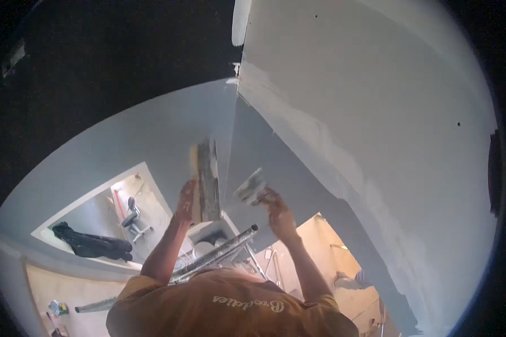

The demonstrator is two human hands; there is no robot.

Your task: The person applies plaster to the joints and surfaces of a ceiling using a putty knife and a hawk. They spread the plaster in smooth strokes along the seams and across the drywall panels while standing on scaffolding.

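My left hand [185, 199] grips a long, filler-smeared board [207, 180] with a pale tan edge, upright and slightly blurred. To its right my right hand [278, 210] is closed on a small putty knife [250, 185] with a smeared blade, held apart from the board. Behind both hands are grey-blue walls [168, 129] meeting in a corner. Above, a light panel [365, 95] carries a pale band of filler along its edge, beside a dark area [112, 50].
Below me are metal tubes [225, 250] and white buckets [203, 248]. Through a framed opening [84, 210] at left show dark fabric [95, 244] and an office chair [132, 219]. A small container [58, 308] sits lower left. A person in striped clothing [354, 281] is below right.
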